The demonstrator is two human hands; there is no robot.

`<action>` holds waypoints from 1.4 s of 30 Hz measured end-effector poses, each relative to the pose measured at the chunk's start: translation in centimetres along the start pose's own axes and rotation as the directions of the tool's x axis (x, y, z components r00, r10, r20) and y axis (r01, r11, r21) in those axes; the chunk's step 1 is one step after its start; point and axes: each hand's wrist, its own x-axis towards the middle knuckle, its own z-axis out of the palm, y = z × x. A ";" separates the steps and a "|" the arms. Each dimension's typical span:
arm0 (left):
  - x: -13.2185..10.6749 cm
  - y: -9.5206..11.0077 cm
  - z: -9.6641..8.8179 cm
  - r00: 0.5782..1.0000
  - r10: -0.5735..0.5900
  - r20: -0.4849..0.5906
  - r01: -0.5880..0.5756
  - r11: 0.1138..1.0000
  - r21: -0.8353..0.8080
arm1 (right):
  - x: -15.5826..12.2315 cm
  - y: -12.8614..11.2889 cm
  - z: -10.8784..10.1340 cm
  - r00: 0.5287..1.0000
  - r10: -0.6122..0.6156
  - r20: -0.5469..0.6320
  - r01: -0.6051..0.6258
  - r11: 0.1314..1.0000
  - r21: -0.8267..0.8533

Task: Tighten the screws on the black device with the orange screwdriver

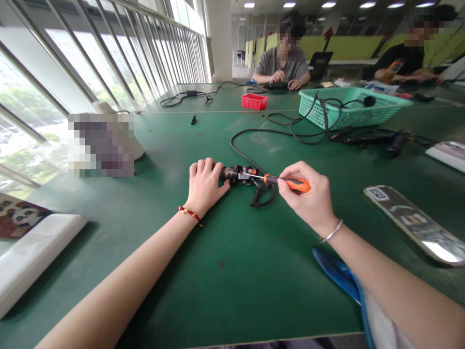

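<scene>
The device (236, 173) is a dark, ribbed, roughly tubular thing lying on its side, its right part opened to show small grey and orange parts and thin coloured wires (257, 183). The screwdriver (296, 184) has a rounded handle in orange and dark grey and a slim, bright metal shaft. The desk (218, 291) under the device is smooth, matte green, with a few scuffs and dark spots.

The device lies under the left grip (204, 184), whose fingers and thumb are clamped around its left end. The right grip (308, 194), to the right of the device, is closed on the screwdriver's handle, the shaft pointing left over the exposed parts; whether the tip sits in a screw, I cannot tell.

A round black rubbery cord (247, 130) curves behind the device and runs off to its right. Beyond the device stands a shallow red plastic tray (254, 101); further right of it is a mint basket (348, 97) with perforated plastic walls and black cable hanging over its rim. Well to the right of the device lies a glossy, round-cornered phone (414, 223); well to its left, a smooth white bar (39, 252).
</scene>
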 end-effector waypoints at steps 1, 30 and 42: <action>0.0 0.0 0.0 1.000 -0.002 0.005 0.002 1.000 -0.001 | 0.0 0.0 0.0 1.000 -0.002 0.005 0.002 1.000 0.001; 0.1 -0.9 0.7 0.986 0.144 0.081 -0.129 0.976 -0.174 | -0.4 -0.2 -0.1 0.980 -0.092 -0.176 0.090 0.996 -0.018; 0.2 -0.2 0.1 0.964 0.256 0.068 -0.254 0.966 -0.043 | -0.4 0.1 -0.1 0.976 -0.101 -0.191 0.090 0.994 -0.062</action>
